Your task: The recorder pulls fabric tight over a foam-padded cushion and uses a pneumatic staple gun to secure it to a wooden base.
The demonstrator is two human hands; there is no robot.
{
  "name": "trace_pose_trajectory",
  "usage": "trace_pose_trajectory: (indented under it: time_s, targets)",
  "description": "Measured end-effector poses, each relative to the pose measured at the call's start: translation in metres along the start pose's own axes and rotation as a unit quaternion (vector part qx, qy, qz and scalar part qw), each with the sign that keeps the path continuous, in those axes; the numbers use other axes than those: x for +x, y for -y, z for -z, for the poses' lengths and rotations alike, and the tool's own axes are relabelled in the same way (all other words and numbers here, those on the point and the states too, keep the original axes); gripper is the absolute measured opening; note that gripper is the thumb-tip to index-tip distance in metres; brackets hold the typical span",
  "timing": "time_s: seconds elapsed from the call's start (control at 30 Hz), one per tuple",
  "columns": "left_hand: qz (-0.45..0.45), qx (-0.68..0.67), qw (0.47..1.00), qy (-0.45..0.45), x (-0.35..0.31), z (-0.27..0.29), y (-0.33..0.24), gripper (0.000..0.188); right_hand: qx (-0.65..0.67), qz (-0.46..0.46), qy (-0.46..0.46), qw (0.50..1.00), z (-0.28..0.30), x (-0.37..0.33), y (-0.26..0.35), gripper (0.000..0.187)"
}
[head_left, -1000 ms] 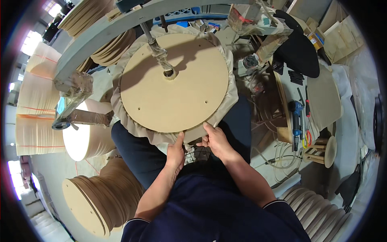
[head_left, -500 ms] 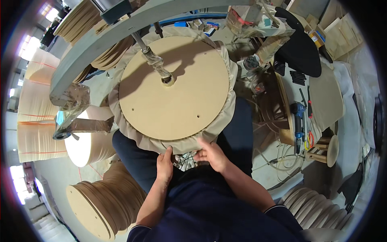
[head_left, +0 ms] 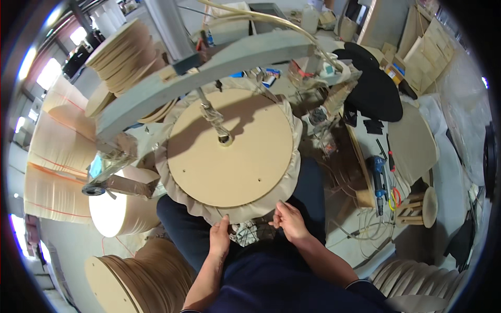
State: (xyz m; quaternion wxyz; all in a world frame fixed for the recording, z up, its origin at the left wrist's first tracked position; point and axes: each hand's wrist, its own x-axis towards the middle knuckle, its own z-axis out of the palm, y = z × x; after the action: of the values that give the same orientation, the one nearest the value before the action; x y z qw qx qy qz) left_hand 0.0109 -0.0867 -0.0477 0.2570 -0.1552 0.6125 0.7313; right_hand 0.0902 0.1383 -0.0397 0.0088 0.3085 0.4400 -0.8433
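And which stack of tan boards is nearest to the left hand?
The lower-left stack, beside the forearm of the left hand; the upper-left stacks are farther, beyond the grey curved beam.

A blue power tool [head_left: 376,166] lies near a wooden stool [head_left: 430,207].

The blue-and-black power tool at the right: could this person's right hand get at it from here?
Probably yes, with a sideways stretch: the blue-and-black power tool lies uncovered, and nothing seems to block the right hand, though it would have to pass over the dark-trousered right thigh.
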Motion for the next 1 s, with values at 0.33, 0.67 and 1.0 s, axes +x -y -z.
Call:
trace_pose_trajectory:
  time_s: [0.33, 0.67, 1.0]
  targets:
    - [-0.028, 0.113, 0.991, 0.068, 0.015, -0.004, 0.024, 0.042, -0.180, 0.201, -0.096, 0.958, 0.025, -0.020, 0.039, 0.038]
    - [-0.198, 0.117, 0.971, 0.063, -0.020, 0.014, -0.022, 0.029, -0.647, 0.441, -0.176, 0.596, 0.092, 0.012, 0.034, 0.055]
    - [-0.582, 0.338, 0.678, -0.296, 0.009, 0.103, -0.262, 0.036, -0.686, 0.231, -0.148, 0.674, 0.084, 0.017, 0.003, 0.077]
